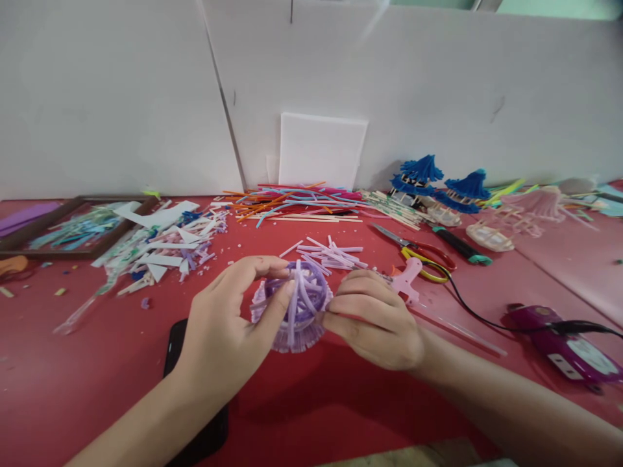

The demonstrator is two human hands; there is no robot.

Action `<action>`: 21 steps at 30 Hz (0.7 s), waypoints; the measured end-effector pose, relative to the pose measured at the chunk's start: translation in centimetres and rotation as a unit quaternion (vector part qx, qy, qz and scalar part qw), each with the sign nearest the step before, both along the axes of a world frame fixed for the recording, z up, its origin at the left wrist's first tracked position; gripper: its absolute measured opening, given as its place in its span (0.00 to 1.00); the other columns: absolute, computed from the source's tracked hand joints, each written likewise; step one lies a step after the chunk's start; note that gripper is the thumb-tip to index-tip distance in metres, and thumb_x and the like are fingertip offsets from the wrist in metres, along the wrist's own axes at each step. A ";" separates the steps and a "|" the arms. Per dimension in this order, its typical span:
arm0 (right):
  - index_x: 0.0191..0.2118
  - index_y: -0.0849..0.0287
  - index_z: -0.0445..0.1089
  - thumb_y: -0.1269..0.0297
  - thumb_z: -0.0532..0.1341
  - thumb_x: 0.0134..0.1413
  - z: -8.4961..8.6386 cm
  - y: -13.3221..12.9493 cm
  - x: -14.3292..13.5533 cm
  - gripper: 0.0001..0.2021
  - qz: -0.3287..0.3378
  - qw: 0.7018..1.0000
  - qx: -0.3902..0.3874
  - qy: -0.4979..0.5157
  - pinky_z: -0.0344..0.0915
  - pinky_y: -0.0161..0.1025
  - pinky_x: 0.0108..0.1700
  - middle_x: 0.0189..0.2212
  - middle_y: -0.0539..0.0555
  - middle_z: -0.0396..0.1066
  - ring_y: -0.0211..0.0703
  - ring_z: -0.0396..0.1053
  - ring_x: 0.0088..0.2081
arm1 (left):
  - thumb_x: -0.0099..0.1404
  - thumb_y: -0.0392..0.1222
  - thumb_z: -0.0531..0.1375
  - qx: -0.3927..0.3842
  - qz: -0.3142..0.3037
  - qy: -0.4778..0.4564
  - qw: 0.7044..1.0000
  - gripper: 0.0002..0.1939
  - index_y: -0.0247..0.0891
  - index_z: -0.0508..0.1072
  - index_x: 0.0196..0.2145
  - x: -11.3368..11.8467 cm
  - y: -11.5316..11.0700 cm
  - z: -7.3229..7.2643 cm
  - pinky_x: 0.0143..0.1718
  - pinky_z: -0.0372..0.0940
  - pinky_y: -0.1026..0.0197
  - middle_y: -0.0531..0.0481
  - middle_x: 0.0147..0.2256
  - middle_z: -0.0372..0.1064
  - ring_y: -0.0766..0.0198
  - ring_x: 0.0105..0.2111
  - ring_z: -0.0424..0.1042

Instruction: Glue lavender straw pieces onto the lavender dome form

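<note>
A small round purple piece (299, 298), made of curved strips with a pale lilac fringe round its lower edge, is held above the red table (311, 395). My left hand (236, 314) grips its left side, the thumb in front and the fingers at the top rim. At its right edge, my right hand (372, 318) pinches the end of a strip between thumb and fingers. Just beyond lie loose lilac sticks (335, 253). The tip of a pink glue gun (407, 280) is near my right knuckles.
Behind lie coloured sticks (296, 198). Scissors (423, 253), blue-roofed models (423, 175) and a purple power strip (564, 344) are right. Paper scraps (165, 243) and a framed tray (73, 250) lie left. A dark phone (209, 431) lies under my left forearm.
</note>
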State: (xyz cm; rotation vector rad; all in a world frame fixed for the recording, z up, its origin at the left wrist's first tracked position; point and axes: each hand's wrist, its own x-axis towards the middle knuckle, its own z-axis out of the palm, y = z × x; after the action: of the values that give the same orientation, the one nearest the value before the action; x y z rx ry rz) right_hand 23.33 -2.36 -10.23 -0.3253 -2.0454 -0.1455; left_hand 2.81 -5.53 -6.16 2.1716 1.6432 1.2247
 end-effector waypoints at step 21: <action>0.34 0.58 0.73 0.46 0.66 0.53 0.1 0.1 0.3 0.18 -0.037 0.999 0.019 -0.001 0.69 0.43 0.39 0.29 0.51 0.76 0.43 0.70 0.35 | 0.68 0.42 0.57 0.003 -0.013 0.016 1.000 0.06 0.44 0.71 0.42 0.2 0.1 0.1 0.45 0.67 0.64 0.55 0.39 0.76 0.66 0.40 0.75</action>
State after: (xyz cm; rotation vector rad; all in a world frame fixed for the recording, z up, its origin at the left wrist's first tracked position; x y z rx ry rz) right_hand 23.65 -2.27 -10.14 -0.3775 -2.0318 -0.2304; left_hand 3.02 -5.45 -6.02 2.2201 1.6205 1.1956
